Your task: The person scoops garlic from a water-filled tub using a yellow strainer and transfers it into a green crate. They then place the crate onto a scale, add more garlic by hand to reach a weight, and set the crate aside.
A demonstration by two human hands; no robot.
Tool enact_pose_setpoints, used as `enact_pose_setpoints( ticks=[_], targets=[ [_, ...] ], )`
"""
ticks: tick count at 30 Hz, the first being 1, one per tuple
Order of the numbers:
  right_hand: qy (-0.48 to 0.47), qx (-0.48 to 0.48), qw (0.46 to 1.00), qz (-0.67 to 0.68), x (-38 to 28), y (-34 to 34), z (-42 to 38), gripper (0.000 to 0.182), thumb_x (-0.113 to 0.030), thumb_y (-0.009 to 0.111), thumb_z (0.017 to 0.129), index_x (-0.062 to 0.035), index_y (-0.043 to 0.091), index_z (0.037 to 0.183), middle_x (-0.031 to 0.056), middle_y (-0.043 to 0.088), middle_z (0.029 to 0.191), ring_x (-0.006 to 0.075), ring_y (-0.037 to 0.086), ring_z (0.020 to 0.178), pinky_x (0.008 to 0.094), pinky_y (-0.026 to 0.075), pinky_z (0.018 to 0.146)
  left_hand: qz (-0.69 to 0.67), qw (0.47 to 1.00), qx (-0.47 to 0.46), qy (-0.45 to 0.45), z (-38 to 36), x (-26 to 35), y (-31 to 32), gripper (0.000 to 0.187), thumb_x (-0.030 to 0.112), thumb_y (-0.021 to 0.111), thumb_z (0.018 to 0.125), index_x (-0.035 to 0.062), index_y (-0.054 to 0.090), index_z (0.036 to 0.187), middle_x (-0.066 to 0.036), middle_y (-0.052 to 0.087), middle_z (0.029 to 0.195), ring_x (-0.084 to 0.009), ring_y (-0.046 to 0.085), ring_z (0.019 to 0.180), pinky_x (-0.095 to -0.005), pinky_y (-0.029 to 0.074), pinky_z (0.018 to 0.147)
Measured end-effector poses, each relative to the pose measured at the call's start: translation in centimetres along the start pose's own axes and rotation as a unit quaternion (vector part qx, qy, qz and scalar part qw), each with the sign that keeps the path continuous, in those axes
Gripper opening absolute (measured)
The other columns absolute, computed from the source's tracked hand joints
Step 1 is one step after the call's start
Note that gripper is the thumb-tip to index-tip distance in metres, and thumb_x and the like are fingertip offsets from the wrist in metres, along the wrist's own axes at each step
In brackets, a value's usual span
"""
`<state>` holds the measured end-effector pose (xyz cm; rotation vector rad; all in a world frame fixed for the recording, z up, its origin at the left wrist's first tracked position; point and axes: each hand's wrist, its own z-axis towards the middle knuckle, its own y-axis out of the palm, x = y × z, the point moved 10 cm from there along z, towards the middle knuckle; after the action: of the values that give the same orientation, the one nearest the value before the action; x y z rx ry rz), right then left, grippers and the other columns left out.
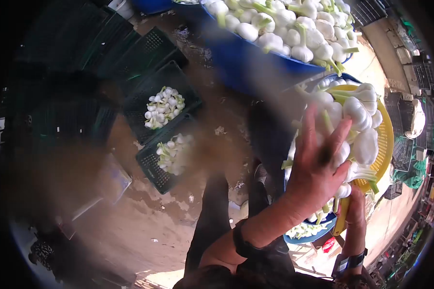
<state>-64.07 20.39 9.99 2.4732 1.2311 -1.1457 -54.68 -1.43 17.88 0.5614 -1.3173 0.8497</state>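
Fisheye edges bend and blacken — bright sunlight glares at right, left side dim, brown smudges blurring the middle.

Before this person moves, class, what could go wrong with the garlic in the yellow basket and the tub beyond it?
Garlic bulbs are heaped high in the yellow basket, so some could roll off if it tips. The left hand, fingers spread, may not steady them all. The blue tub is also overfilled; a knock could spill bulbs.

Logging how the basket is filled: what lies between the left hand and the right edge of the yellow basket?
White garlic bulbs lie between the spread left hand and the yellow basket's right edge, seen in the head view.
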Motion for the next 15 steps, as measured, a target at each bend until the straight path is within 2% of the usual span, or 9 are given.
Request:
enact_pose_setpoints(
  ticks=[2, 4, 6, 8, 10, 12, 13, 14, 15],
  targets=[
    [-0.010, -0.054, 0.998, 0.014, -2.7, 6.9, 1.3, 0.053, -0.045, 0.039, 0.088, 0.0033, 0.060, 0.090, 0.0060, 0.054, 0.053, 0.0119, 0.051, 0.038, 0.0225, 0.041, 0.034, 0.037, 0.999, 0.036, 0.009, 1.3, 0.4, -6.9, 0.073, 0.003, 0.076, 0.062, 0.0126, 0.049, 0.129, -0.027, 0.024, 0.139, -0.0425, 0.038, 0.124, -0.0405, 0.041, 0.097],
    [-0.001, -0.167, 0.986, 0.001, -5.7, 15.2, 2.7, 0.038, -0.029, 0.042, 0.088, 0.0049, 0.057, 0.097, 0.0087, 0.056, 0.060, 0.0131, 0.051, 0.041, 0.0230, 0.039, 0.035, 0.085, 0.993, 0.079, 0.017, 2.2, -0.6, -13.8, 0.073, 0.004, 0.078, 0.061, 0.0109, 0.050, 0.128, -0.026, 0.028, 0.137, -0.0384, 0.041, 0.123, -0.0392, 0.042, 0.097],
    [0.009, -0.223, 0.971, 0.087, -6.9, 23.3, 5.3, 0.030, -0.020, 0.046, 0.087, 0.0057, 0.053, 0.101, 0.0101, 0.057, 0.065, 0.0138, 0.052, 0.042, 0.0235, 0.039, 0.034, 0.140, 0.984, 0.113, 0.010, 3.0, -3.4, -20.9, 0.072, 0.004, 0.079, 0.063, 0.0081, 0.048, 0.128, -0.022, 0.030, 0.137, -0.0317, 0.043, 0.122, -0.0388, 0.043, 0.096],
    [-0.026, -0.287, 0.956, 0.055, -8.7, 31.5, 7.9, 0.029, -0.018, 0.051, 0.087, 0.0043, 0.050, 0.105, 0.0105, 0.058, 0.070, 0.0144, 0.052, 0.043, 0.0245, 0.040, 0.035, 0.060, 0.986, 0.154, -0.032, 3.5, -7.7, -28.0, 0.071, 0.004, 0.078, 0.065, 0.0057, 0.047, 0.128, -0.017, 0.035, 0.134, -0.0265, 0.045, 0.118, -0.0389, 0.044, 0.095],
    [-0.101, -0.265, 0.959, -0.020, -9.6, 38.4, 11.3, 0.029, -0.020, 0.051, 0.088, 0.0040, 0.050, 0.105, 0.0110, 0.059, 0.075, 0.0142, 0.054, 0.044, 0.0245, 0.041, 0.036, -0.047, 0.977, 0.197, -0.063, 3.0, -13.2, -34.1, 0.068, 0.004, 0.076, 0.069, 0.0049, 0.044, 0.129, -0.013, 0.043, 0.129, -0.0220, 0.048, 0.112, -0.0369, 0.046, 0.090],
    [-0.241, -0.177, 0.941, -0.157, -10.1, 43.4, 15.7, 0.039, -0.019, 0.054, 0.086, 0.0038, 0.044, 0.115, 0.0175, 0.062, 0.082, 0.0240, 0.061, 0.051, 0.0329, 0.048, 0.044, 0.106, 0.962, 0.214, -0.135, 0.8, -21.0, -41.0, 0.064, 0.005, 0.073, 0.073, 0.0054, 0.043, 0.130, -0.013, 0.047, 0.126, -0.0193, 0.050, 0.106, -0.0323, 0.047, 0.085],
    [-0.243, -0.180, 0.940, -0.158, -9.8, 45.3, 17.7, 0.039, -0.019, 0.054, 0.086, 0.0038, 0.044, 0.115, 0.0175, 0.062, 0.082, 0.0240, 0.061, 0.051, 0.0329, 0.048, 0.044, 0.178, 0.943, 0.218, -0.177, -1.4, -24.4, -44.1, 0.064, 0.007, 0.072, 0.072, 0.0093, 0.045, 0.129, -0.013, 0.049, 0.126, -0.0211, 0.050, 0.108, -0.0331, 0.046, 0.086],
    [-0.349, -0.078, 0.884, -0.301, -11.0, 46.2, 18.6, 0.047, -0.019, 0.054, 0.084, 0.0032, 0.037, 0.121, 0.0209, 0.062, 0.085, 0.0297, 0.062, 0.058, 0.0370, 0.050, 0.051, 0.249, 0.917, 0.218, -0.221, -4.0, -26.6, -46.3, 0.064, 0.009, 0.072, 0.070, 0.0131, 0.046, 0.129, -0.012, 0.051, 0.126, -0.0228, 0.051, 0.110, -0.0339, 0.045, 0.088],
    [-0.439, 0.028, 0.788, -0.431, -12.2, 47.5, 18.7, 0.056, -0.019, 0.055, 0.083, 0.0027, 0.030, 0.127, 0.0243, 0.062, 0.088, 0.0353, 0.064, 0.066, 0.0410, 0.052, 0.058, 0.201, 0.898, 0.275, -0.279, -6.9, -27.9, -48.1, 0.062, 0.009, 0.071, 0.071, 0.0110, 0.047, 0.128, -0.013, 0.051, 0.125, -0.0225, 0.051, 0.111, -0.0337, 0.043, 0.090]
  ],
)
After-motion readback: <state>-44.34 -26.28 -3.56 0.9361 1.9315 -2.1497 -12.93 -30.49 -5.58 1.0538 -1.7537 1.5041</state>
